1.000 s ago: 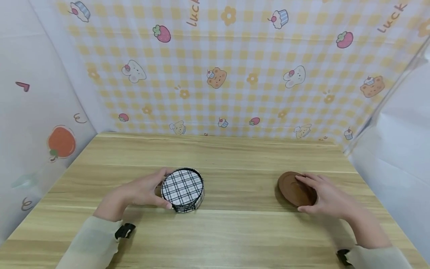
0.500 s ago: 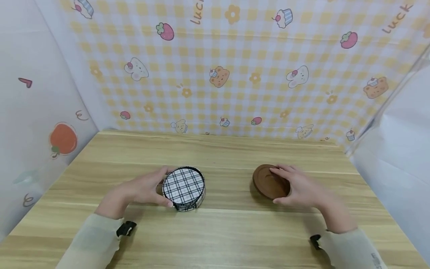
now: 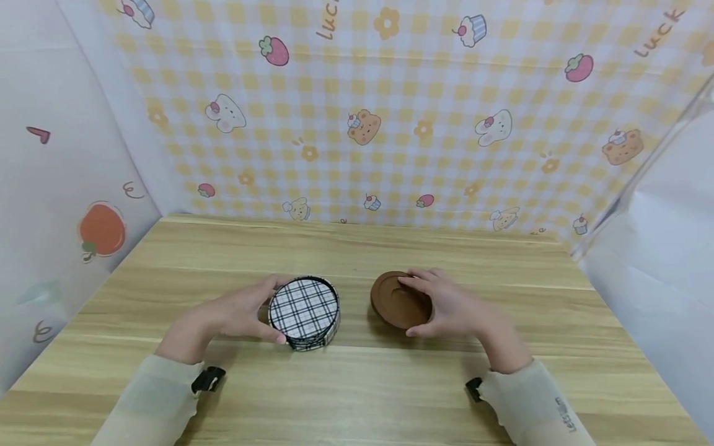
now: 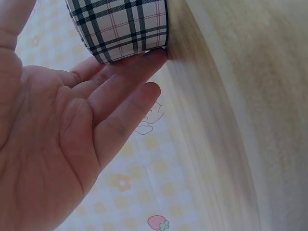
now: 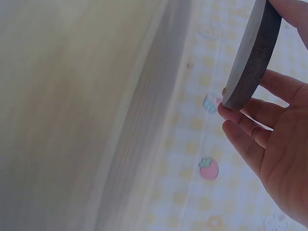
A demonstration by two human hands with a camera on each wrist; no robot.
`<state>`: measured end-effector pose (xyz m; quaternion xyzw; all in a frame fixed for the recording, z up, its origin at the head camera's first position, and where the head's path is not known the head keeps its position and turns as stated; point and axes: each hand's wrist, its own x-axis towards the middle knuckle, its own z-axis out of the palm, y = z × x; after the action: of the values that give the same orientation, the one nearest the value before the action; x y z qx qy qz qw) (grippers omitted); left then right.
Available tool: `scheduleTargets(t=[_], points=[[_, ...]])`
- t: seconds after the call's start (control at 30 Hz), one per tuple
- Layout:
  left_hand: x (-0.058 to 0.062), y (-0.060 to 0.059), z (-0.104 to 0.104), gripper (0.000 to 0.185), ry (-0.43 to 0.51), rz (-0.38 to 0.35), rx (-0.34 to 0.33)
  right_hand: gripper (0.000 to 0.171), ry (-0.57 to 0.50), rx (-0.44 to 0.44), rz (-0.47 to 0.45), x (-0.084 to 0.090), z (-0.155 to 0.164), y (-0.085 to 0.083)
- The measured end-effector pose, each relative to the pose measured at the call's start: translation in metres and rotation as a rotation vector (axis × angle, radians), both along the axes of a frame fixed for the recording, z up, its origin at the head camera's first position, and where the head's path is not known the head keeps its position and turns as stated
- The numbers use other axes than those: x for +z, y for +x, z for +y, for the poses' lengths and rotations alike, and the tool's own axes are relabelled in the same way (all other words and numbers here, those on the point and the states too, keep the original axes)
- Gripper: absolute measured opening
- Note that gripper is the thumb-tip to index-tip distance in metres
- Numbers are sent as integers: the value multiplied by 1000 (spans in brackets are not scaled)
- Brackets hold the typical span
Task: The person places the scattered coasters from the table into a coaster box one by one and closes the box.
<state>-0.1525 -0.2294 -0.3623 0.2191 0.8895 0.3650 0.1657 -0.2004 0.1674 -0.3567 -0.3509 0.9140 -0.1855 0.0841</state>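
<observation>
A round box (image 3: 304,310) covered in black-and-white plaid stands on the table, left of the middle. My left hand (image 3: 242,313) grips its side, thumb at the near edge and fingers round the far side. In the left wrist view the plaid box (image 4: 122,29) shows thin red lines, and fingers (image 4: 130,74) lie along its wall. To the right, my right hand (image 3: 449,303) pinches the rim of a round brown wooden coaster (image 3: 393,303) with ring marks on its face. The right wrist view shows the coaster (image 5: 255,57) edge-on, held tilted above the table between thumb and fingers.
The wood-grain table (image 3: 357,396) runs back to a yellow checked cloth (image 3: 357,80) with cartoon prints. White sheets hang at the left (image 3: 61,124) and right (image 3: 669,248) sides. A black strap piece (image 3: 207,379) sits at the left sleeve cuff.
My right hand has carried the brown coaster left across the table, to just right of the plaid box. The left hand and the box have stayed in place.
</observation>
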Motion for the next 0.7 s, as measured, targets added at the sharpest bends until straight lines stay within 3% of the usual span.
scheduleTargets(t=[0.7], points=[[1,2,0,99,-17,-6,23,90,12,170,-15,12,-75,-3]])
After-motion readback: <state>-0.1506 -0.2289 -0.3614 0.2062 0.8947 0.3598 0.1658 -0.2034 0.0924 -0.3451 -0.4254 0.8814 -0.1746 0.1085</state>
